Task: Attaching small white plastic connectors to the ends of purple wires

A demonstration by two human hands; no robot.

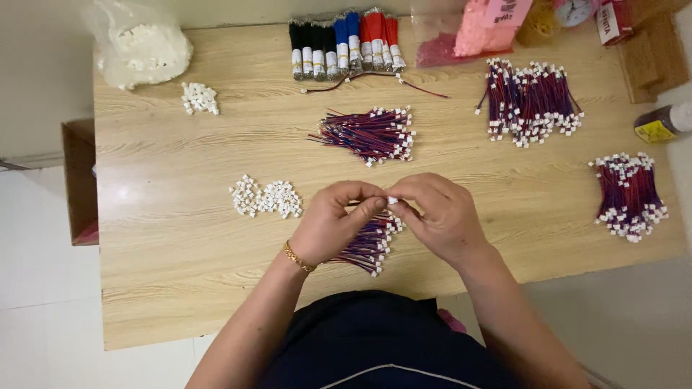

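My left hand [335, 220] and my right hand [440, 212] meet fingertip to fingertip over the wooden table [180, 274]. Between the pinched fingers sits a small white plastic connector [392, 199]. Which hand carries it I cannot tell exactly; both touch it. Under my hands lies a bundle of red and blue wires [369, 245] with white connectors at the ends. To the left of my left hand is a loose heap of white connector housings [265, 197]. A gold bracelet [297, 258] is on my left wrist.
More wire bundles lie at centre [367, 134], back right [532, 101] and far right [630, 194]. Black, blue and red wire packs [342, 43] stand at the back, a white bag of connectors [140, 47] back left, a small heap [200, 97], pink bags [476, 32], a bottle [663, 124].
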